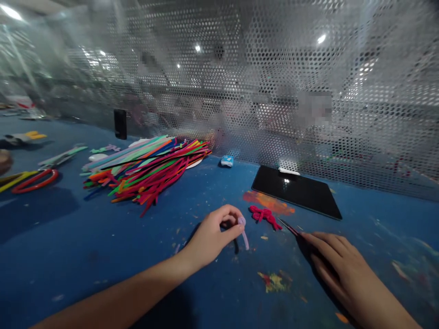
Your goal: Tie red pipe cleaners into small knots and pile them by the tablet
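My left hand (pixel 219 228) pinches a lilac pipe cleaner (pixel 245 238) between thumb and forefinger. Its upper end is bent into a small curl at the fingertips, and a short tail hangs below. Low over the table, my right hand (pixel 338 267) has its fingers closed on what look like slim pointed scissors (pixel 290 227). Their metal tip points up and left; the handles are hidden under the hand. Between the two hands lies a twisted crimson pipe-cleaner figure (pixel 264 216), close to the scissors' tip and touched by neither hand.
A big pile of coloured pipe cleaners (pixel 154 167) lies at left. Behind my hands are a black tablet (pixel 297 189) and a small blue-and-white packet (pixel 227 161). A perforated metal screen (pixel 240 91) borders the blue, paint-spotted table (pixel 113 260). Another person's hand (pixel 5 161) shows at far left.
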The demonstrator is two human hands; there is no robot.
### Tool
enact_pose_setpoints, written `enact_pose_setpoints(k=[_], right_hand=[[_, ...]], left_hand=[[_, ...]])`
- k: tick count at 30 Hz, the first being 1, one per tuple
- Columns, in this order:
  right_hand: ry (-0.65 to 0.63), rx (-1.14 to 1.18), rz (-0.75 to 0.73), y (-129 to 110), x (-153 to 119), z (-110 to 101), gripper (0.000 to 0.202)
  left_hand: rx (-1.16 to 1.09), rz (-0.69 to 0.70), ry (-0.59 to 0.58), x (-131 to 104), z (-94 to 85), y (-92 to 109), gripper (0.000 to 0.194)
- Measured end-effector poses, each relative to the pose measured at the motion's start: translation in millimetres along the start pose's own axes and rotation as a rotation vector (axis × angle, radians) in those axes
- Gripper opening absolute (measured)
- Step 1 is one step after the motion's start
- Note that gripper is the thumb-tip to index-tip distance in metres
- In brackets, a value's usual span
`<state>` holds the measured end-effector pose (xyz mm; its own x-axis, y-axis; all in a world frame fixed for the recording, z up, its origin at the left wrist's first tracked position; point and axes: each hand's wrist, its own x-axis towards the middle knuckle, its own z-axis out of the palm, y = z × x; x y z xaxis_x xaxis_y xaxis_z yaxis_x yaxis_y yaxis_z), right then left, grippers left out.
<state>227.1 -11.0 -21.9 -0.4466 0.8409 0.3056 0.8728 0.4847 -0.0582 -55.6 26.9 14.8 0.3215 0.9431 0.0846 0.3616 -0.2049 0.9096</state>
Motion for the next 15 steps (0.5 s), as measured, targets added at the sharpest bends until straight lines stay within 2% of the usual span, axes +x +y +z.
enact_pose_setpoints(k=[15], right_hand=[[-0.013, 0.009, 0.017, 0.0, 2.2, -0.4, 0.033]], left_hand=[[-0.051, -0.037, -0.034, -0.7, -1.4, -0.2, 0.015]])
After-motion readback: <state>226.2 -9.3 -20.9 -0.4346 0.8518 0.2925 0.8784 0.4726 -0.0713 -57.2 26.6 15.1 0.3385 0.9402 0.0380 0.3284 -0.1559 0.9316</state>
